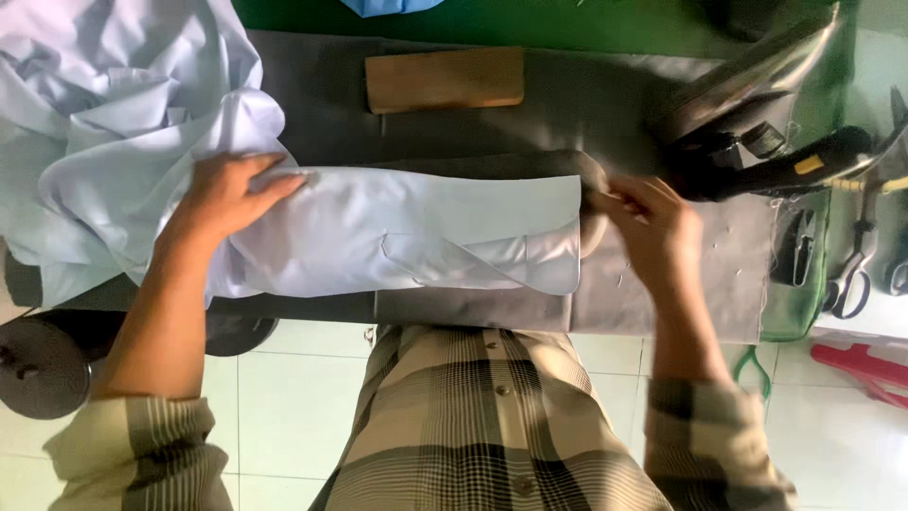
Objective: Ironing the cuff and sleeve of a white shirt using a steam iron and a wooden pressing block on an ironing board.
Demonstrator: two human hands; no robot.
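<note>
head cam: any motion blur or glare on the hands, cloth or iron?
Head view: right hand smeared by motion blur at the fingers; left hand sharp, flat on the pale blue shirt. Head view: bright glare streak on the iron soleplate; lighting otherwise even, soft shadows in the cloth folds.
</note>
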